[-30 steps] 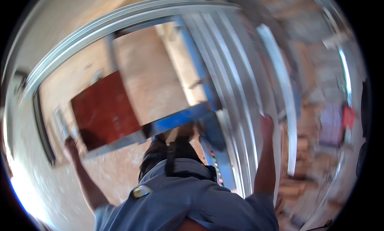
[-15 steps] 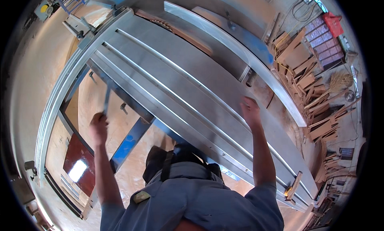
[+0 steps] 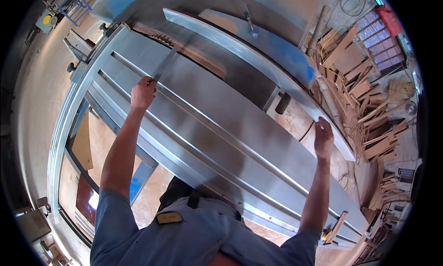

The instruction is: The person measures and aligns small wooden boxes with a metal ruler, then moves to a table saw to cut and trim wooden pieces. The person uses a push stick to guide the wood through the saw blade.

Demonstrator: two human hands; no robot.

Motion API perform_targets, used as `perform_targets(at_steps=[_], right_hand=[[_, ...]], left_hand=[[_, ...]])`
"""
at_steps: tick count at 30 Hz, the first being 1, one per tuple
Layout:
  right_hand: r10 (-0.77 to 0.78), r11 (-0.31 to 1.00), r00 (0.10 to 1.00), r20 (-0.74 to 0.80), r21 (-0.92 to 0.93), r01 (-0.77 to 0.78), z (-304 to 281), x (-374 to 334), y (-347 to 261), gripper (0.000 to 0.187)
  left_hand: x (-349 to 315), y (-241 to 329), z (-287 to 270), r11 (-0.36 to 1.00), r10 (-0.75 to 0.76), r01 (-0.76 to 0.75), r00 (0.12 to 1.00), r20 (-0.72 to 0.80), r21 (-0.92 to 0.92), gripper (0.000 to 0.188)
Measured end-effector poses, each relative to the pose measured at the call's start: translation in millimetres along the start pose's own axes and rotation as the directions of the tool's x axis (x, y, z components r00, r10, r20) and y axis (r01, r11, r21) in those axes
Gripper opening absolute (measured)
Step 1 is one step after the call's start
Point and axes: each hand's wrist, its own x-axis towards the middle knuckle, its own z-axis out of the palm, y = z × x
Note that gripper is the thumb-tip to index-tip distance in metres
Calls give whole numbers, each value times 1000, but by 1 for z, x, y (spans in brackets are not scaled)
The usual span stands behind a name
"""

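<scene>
Strip (image 3: 166,64) lifted, not laid down; pinched by left hand (image 3: 143,93) across tabletop's (image 3: 196,88) far edge, toward its left corner | right hand (image 3: 324,139) half-curled over fence's (image 3: 240,47) right end; grip, contact unclear | tabletop grey, grooved lengthwise; offcuts (image 3: 380,148) heaped past far right edge

No legible text or signs; marks on small yellow object (image 3: 169,218) too blurred.

To the right I make out heaped wood offcuts (image 3: 381,149), a straw broom (image 3: 400,90) near them, a yellow cord (image 3: 324,60), and a red object (image 3: 390,20) beside a gridded panel (image 3: 380,41); lower left, a glossy red-brown board (image 3: 84,196).
</scene>
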Motion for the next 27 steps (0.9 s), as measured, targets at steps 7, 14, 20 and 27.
perform_targets(at_steps=[7,14,20,27], right_hand=[[-6,968,1000,-7,-251,4,11,128,-11,50],[399,836,875,275,-501,-224,57,206,47,70],[500,863,777,384,-150,-481,71,218,75,74],[580,699,700,417,185,-690,73,219,111,77]], left_hand=[[114,-59,47,836,365,-256,920,-143,486,27],[126,-11,72,875,303,-206,938,-165,438,23],[145,-40,93,776,535,-340,801,-270,531,19],[145,-22,94,784,478,-295,848,-229,546,21]])
